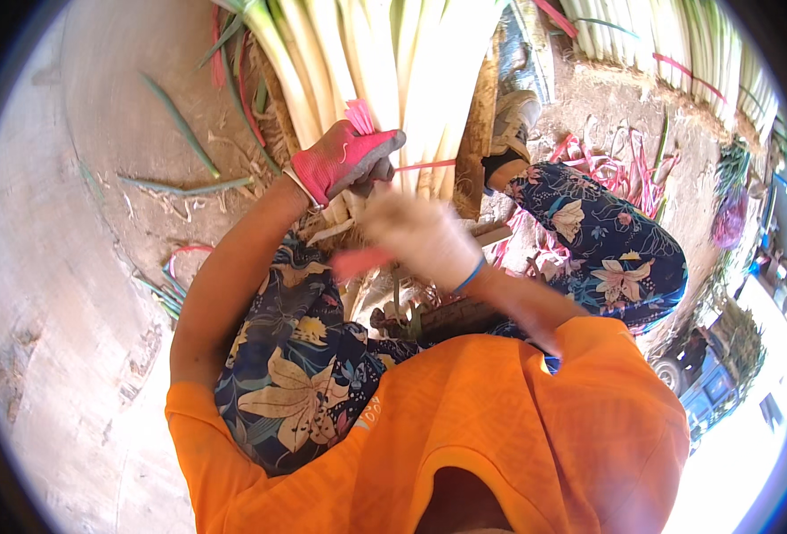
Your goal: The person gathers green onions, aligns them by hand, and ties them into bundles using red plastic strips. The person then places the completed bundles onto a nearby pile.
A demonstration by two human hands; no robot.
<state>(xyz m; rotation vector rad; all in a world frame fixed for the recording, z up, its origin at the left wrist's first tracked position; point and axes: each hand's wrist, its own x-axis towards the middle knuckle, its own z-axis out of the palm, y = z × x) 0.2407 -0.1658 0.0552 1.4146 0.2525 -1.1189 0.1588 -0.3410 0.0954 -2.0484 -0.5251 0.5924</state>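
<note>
A large bundle of long green onions (380,73) lies before me, white stems and roots towards my body. A thin pink tie strip (426,165) crosses the stems near their root ends. My left hand (346,160), in a pink glove with a grey coated palm, is closed on this strip at the bundle's left side. A folded pink end (360,117) sticks up above its fingers. My right hand (423,237), in a white glove, is motion-blurred just below the roots, its fingers curled. From it a blurred red strip (363,263) juts to the left; its exact form is unclear.
Wooden boards (479,127) flank the bundle. Tied onion bundles (673,53) stand at upper right. Loose pink strips (623,163) lie beyond my floral-trousered knee (607,247). Stray green leaves (180,123) lie on the floor at left. A blue vehicle (710,394) is at far right.
</note>
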